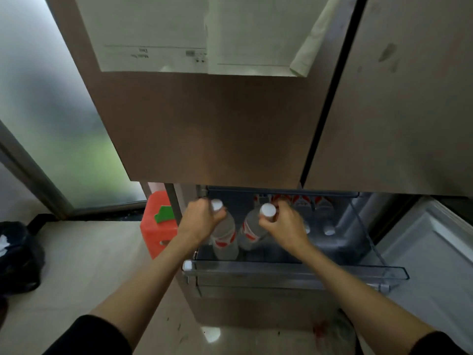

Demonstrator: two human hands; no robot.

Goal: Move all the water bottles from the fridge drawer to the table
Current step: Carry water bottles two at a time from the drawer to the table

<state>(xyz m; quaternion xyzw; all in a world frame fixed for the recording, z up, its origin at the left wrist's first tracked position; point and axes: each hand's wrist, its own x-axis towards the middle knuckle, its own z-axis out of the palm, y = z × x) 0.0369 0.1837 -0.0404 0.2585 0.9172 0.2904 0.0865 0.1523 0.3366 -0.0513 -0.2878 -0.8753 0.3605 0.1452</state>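
We're at the pick-up: our left hand (pixel 202 219) grips one water bottle (pixel 225 237) by the neck, our right hand (pixel 284 224) grips a second bottle (pixel 252 231), both standing in the open fridge drawer (pixel 294 271). Next we likely lift straight up past its clear plastic rim. More white-capped bottles (pixel 325 219) wait deeper in the drawer.

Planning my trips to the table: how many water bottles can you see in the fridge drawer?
4: one gripped by the left hand, one by the right hand, two more standing to the right. Others may hide at the back.
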